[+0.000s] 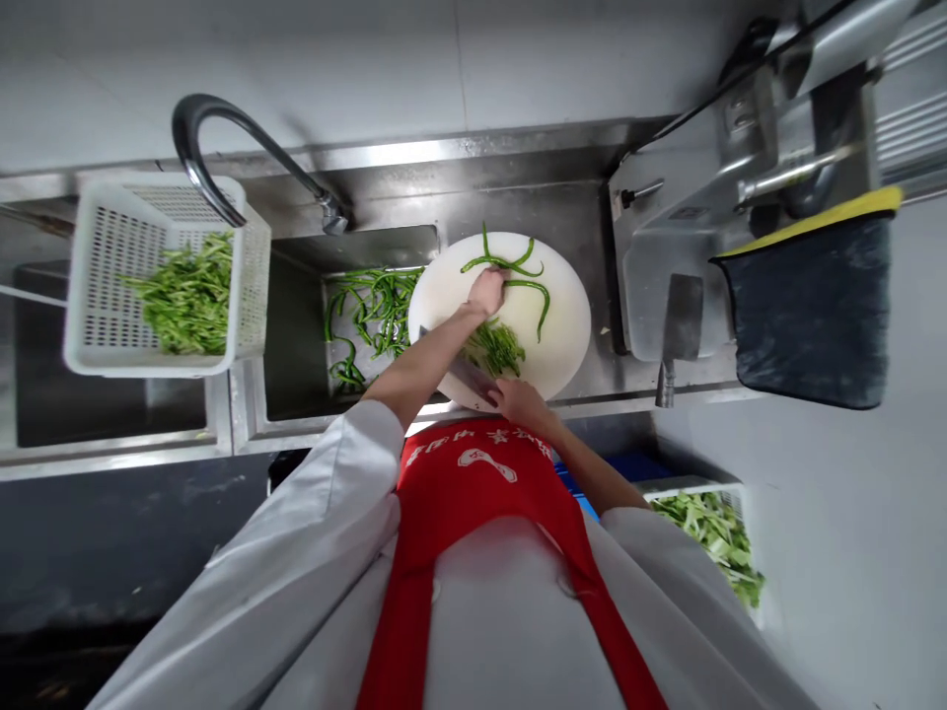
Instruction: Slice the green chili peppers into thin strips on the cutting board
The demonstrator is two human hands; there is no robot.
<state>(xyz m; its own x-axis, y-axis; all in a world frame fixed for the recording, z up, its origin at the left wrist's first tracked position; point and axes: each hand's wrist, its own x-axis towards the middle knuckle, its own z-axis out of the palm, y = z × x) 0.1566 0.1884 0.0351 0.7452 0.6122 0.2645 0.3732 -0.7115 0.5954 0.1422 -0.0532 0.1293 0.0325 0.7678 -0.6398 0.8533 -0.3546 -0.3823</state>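
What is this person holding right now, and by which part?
The right hand holds a cleaver by its handle, blade over the cutting board; the left hand pins green peppers down on it.

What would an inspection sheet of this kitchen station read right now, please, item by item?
Surface: steel counter bears a round white cutting board.
Job's things: whole green peppers and chopped pieces lie on the board; more peppers lie in the sink.
Clutter: spare cleaver to the right of the board; white basket of cut greens.
Hands: left hand rests on the whole peppers; right hand grips a knife.
Cables: one dark line runs to the machine, possibly a cable.
Surroundings: faucet, steel machine, dark cloth, crate of greens at lower right.
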